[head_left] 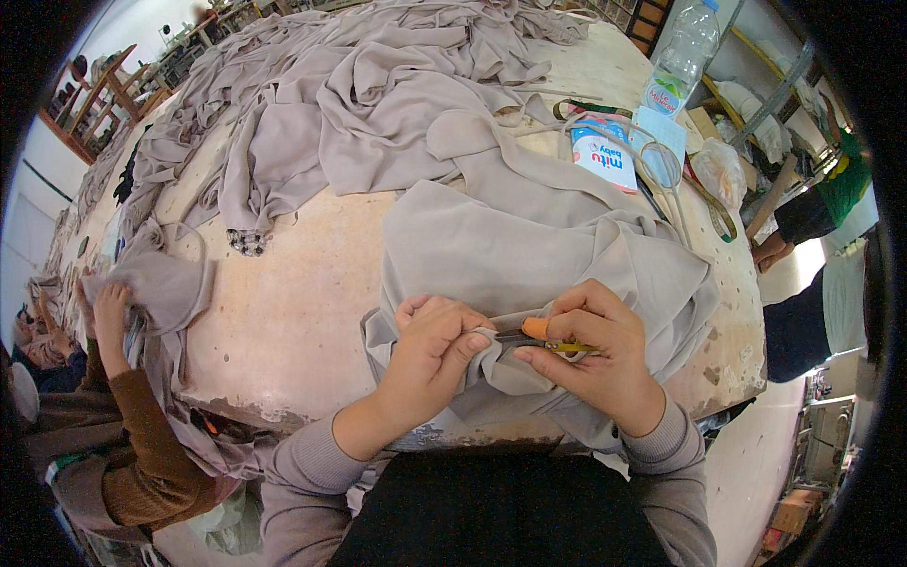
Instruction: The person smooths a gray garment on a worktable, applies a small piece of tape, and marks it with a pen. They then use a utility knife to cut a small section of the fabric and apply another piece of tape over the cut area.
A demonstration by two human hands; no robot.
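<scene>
Grey-beige fabric [491, 255] lies bunched in front of me and spills toward the table's near edge. My left hand [435, 350] is closed, pinching a fold of this fabric between thumb and fingers. In my right hand [600, 350] is a pair of thread snips [569, 347] with a yellow handle, the dark blades pointing left. Their tips reach the fabric right beside my left fingertips; whether they are cutting is too small to tell. Something orange [536, 328] covers the tip of my right index finger.
A large heap of the same fabric [368, 123] covers the table's [274, 321] far side. A water bottle [682, 57], a wipes pack [605, 156] and large scissors [661, 170] sit at the back right. Co-workers handle fabric at left; a brown sleeve [151, 444] is closest.
</scene>
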